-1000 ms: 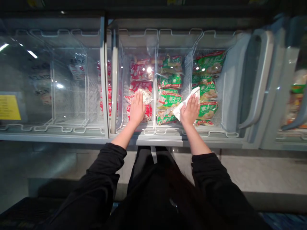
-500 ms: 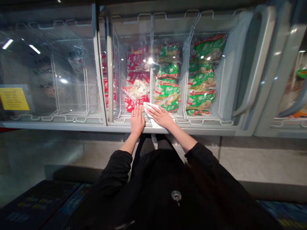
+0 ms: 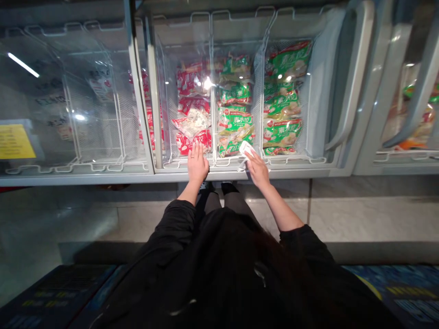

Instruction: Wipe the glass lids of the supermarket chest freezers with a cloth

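Observation:
My left hand (image 3: pixel 198 165) lies flat on the glass lid (image 3: pixel 237 39) of a chest freezer, near its front edge, fingers stretched forward with nothing in them. To the right, my right hand (image 3: pixel 258 171) presses a crumpled white cloth or tissue (image 3: pixel 246 148) against the same glass. Its fingers rest over the cloth, and part of the cloth is hidden under the palm. Beneath the glass, red bags of frozen dumplings (image 3: pixel 193 82) sit ahead of my left hand. Green bags of dumplings (image 3: pixel 236 118) fill the two wire compartments to their right.
A grey curved handle (image 3: pixel 356 77) stands at the lid's right side. To the left is another glass section with a yellow label (image 3: pixel 15 141). The freezer's front rim (image 3: pixel 164 177) runs before my legs. Dark printed boxes (image 3: pixel 51 292) lie behind at lower left.
My right hand has slid right across the glass with the white cloth, away from my left hand. The left hand stays nearly in place. The camera view has shifted slightly.

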Tool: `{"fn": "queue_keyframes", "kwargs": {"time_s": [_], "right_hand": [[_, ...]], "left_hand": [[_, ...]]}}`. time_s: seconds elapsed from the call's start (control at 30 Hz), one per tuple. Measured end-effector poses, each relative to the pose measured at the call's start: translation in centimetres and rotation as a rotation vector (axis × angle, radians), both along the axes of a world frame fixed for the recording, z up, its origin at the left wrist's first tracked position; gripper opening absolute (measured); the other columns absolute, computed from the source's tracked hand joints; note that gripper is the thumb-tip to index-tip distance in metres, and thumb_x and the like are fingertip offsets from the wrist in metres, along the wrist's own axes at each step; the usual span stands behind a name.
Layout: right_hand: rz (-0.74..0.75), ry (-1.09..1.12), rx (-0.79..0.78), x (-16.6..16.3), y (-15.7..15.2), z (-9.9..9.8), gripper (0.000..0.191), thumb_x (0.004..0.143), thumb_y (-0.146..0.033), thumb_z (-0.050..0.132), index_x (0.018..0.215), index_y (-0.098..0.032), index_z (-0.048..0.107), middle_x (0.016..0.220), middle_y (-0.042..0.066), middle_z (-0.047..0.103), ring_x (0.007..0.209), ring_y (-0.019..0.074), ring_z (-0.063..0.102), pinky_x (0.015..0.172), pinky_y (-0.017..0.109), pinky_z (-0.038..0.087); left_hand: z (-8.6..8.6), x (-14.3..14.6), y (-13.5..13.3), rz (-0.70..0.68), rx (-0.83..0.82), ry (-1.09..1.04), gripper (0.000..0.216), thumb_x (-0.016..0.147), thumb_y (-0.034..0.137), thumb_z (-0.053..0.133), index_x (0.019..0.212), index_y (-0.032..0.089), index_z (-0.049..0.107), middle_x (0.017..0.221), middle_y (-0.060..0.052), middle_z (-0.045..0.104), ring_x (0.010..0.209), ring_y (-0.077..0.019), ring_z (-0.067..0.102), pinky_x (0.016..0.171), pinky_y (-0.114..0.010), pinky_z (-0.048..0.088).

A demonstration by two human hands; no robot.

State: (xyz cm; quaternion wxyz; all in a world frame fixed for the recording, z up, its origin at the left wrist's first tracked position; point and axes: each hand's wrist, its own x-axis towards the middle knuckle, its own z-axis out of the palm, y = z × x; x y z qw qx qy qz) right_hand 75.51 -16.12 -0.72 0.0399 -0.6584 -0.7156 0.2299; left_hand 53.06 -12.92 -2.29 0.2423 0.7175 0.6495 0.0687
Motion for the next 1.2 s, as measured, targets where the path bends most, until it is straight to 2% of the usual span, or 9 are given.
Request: {"fn": "queue_keyframes", "kwargs": {"time_s": [0.1, 0.2, 0.33, 0.43, 0.57, 0.7, 1.03, 1.1, 1.2], "right_hand": [[0.072, 0.034, -0.011, -3.2, -3.8, -0.1, 0.041, 0.083, -0.021, 0.022, 0.121, -0.022, 0.035, 0.125, -0.001, 0.036, 0.12, 0.0134, 0.018, 0.098, 0.036, 0.02], [0.113, 0.029, 0.018, -7.5, -5.9, -0.6, 0.04, 0.083, -0.022, 0.026, 0.122, -0.024, 0.033, 0.128, -0.002, 0.031, 0.121, 0.0151, 0.017, 0.099, 0.039, 0.018], [0.234, 0.017, 0.034, -15.0, -5.9, -1.3, 0.038, 0.084, -0.023, 0.026, 0.122, -0.026, 0.03, 0.131, -0.008, 0.024, 0.122, 0.0116, 0.01, 0.1, 0.036, 0.013], [0.344, 0.047, 0.025, -21.0, -5.2, -1.6, 0.035, 0.083, -0.021, 0.029, 0.117, -0.023, 0.037, 0.128, -0.008, 0.03, 0.122, 0.0096, 0.008, 0.1, 0.033, 0.01], [0.413, 0.078, 0.022, -25.8, -5.0, -1.5, 0.036, 0.08, -0.016, 0.035, 0.116, -0.019, 0.039, 0.126, -0.005, 0.035, 0.121, 0.0091, 0.01, 0.099, 0.032, 0.012], [0.363, 0.089, 0.079, -24.5, -6.0, -1.1, 0.038, 0.083, -0.02, 0.031, 0.121, -0.023, 0.03, 0.131, -0.007, 0.025, 0.121, 0.0099, 0.01, 0.098, 0.034, 0.011], [-0.307, -0.062, 0.136, -9.9, -7.7, -0.7, 0.043, 0.081, -0.02, 0.022, 0.123, -0.018, 0.031, 0.131, 0.007, 0.025, 0.12, 0.0124, 0.011, 0.096, 0.04, 0.012], [-0.36, -0.076, 0.128, -9.5, -7.7, -0.8, 0.044, 0.082, -0.021, 0.019, 0.125, -0.016, 0.026, 0.132, 0.007, 0.02, 0.121, 0.013, 0.006, 0.096, 0.041, 0.011], [-0.298, -0.067, 0.099, -12.1, -7.8, -1.1, 0.045, 0.083, -0.021, 0.017, 0.127, -0.012, 0.019, 0.135, 0.007, 0.012, 0.121, 0.0153, -0.002, 0.096, 0.043, 0.007]], "left_hand": [[-0.3, -0.6, -0.1, -0.012, 0.01, -0.017, 0.049, 0.082, 0.024, 0.021, 0.128, 0.011, 0.01, 0.134, 0.003, -0.001, 0.121, -0.0127, -0.009, 0.103, -0.036, -0.001], [-0.1, -2.3, -0.5, -0.057, 0.036, -0.03, 0.046, 0.083, 0.022, 0.019, 0.128, 0.017, 0.011, 0.134, 0.006, 0.003, 0.122, -0.0085, -0.005, 0.104, -0.031, 0.005], [1.4, -6.7, -2.6, -0.129, 0.082, -0.034, 0.044, 0.084, 0.021, 0.018, 0.128, 0.019, 0.013, 0.134, 0.006, 0.006, 0.122, -0.0065, 0.001, 0.104, -0.026, 0.007], [2.3, -10.5, -4.9, -0.138, 0.096, -0.02, 0.043, 0.085, 0.023, 0.016, 0.128, 0.017, 0.013, 0.134, 0.003, 0.008, 0.122, -0.0094, 0.002, 0.104, -0.029, 0.008], [2.1, -14.4, -7.1, -0.068, 0.082, -0.001, 0.044, 0.086, 0.025, 0.01, 0.129, 0.013, 0.01, 0.134, 0.0, 0.007, 0.122, -0.0115, 0.0, 0.103, -0.032, 0.009], [1.0, -15.8, -7.6, -0.057, 0.063, -0.007, 0.044, 0.086, 0.025, 0.008, 0.128, 0.014, 0.01, 0.135, 0.001, 0.005, 0.122, -0.0095, -0.001, 0.103, -0.029, 0.01], [0.7, -12.4, -7.7, -0.223, 0.055, -0.071, 0.044, 0.085, 0.028, 0.016, 0.128, 0.019, 0.014, 0.134, 0.003, 0.011, 0.121, -0.0082, 0.004, 0.103, -0.027, 0.011], [0.8, -11.8, -7.8, -0.254, 0.051, -0.063, 0.044, 0.085, 0.028, 0.016, 0.128, 0.019, 0.013, 0.134, 0.003, 0.011, 0.121, -0.0082, 0.004, 0.103, -0.027, 0.01], [0.9, -11.1, -8.0, -0.311, 0.044, -0.047, 0.044, 0.085, 0.029, 0.016, 0.129, 0.02, 0.012, 0.134, 0.004, 0.01, 0.122, -0.0083, 0.005, 0.103, -0.027, 0.01]]}}
